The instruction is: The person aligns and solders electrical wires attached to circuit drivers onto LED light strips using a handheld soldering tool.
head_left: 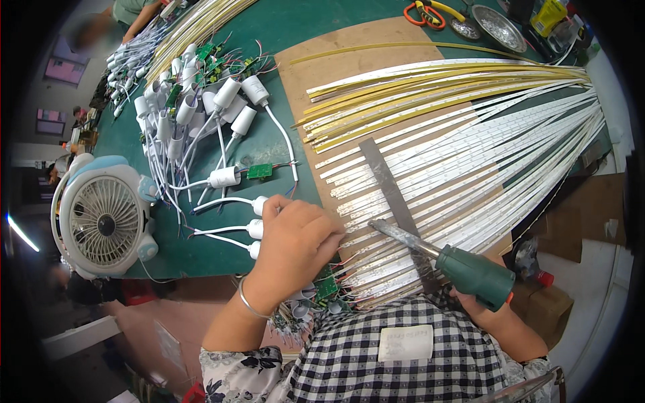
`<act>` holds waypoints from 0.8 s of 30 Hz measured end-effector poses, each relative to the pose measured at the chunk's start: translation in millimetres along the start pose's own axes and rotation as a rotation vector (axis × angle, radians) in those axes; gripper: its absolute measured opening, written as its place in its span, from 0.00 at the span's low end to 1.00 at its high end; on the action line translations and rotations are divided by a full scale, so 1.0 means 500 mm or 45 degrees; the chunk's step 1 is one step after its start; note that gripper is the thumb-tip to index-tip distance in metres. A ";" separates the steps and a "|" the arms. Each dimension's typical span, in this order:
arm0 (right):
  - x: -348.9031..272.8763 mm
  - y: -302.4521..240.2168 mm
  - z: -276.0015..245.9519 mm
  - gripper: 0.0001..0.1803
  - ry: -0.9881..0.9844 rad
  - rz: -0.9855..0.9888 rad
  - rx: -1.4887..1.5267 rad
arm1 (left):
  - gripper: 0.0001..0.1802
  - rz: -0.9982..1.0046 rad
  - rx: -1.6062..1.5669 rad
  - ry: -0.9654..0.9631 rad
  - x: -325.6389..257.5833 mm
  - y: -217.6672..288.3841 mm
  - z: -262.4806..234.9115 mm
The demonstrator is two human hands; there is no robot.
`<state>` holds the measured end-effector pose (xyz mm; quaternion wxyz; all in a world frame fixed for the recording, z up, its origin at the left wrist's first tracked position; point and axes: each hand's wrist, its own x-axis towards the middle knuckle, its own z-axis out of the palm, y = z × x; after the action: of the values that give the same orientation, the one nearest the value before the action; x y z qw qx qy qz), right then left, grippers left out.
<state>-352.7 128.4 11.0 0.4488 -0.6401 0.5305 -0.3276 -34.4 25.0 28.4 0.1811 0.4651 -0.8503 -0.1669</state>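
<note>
Two bare hands are at the near part of the brown board (336, 69), the board lying on a green desk (295, 27). The left hand (300, 232), over the board's left edge, has its fingers curled together; whether anything is pinched between the fingertips is hidden. The right hand (476, 305), at the board's near right, is closed around a green-handled soldering iron (474, 275), whose metal barrel slants over the board toward the left hand. Beneath the barrel, a dark flat bar (390, 185) lies across the board, on top of many white strips (470, 144). These fan out on the board and gather beyond its right side; yellow strips (376, 94) lie mixed among others on its far part. Just left of the board are three white caps (255, 229) with cables and a small green circuit board (259, 172). Farther left of it sit a heap of white cylinders (227, 92) and a white-and-blue fan (104, 225). Past its far right corner lie orange-handled scissors (430, 15) and a metal dish (498, 29).
</note>
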 end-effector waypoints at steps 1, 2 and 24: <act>-0.003 0.004 0.000 0.21 -0.008 0.022 0.012 | 0.08 -0.024 0.030 0.046 -0.004 0.005 0.008; -0.005 0.006 0.000 0.21 -0.017 0.043 0.025 | 0.08 -0.048 0.059 0.092 -0.006 0.009 0.015; 0.042 -0.020 0.003 0.21 -0.218 -0.224 -0.232 | 0.09 -0.117 0.051 0.172 -0.017 0.014 0.052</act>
<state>-343.2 108.9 18.3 0.4022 -0.7478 0.4596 -0.2604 -47.3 38.7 7.5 0.2209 0.5174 -0.8171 -0.1261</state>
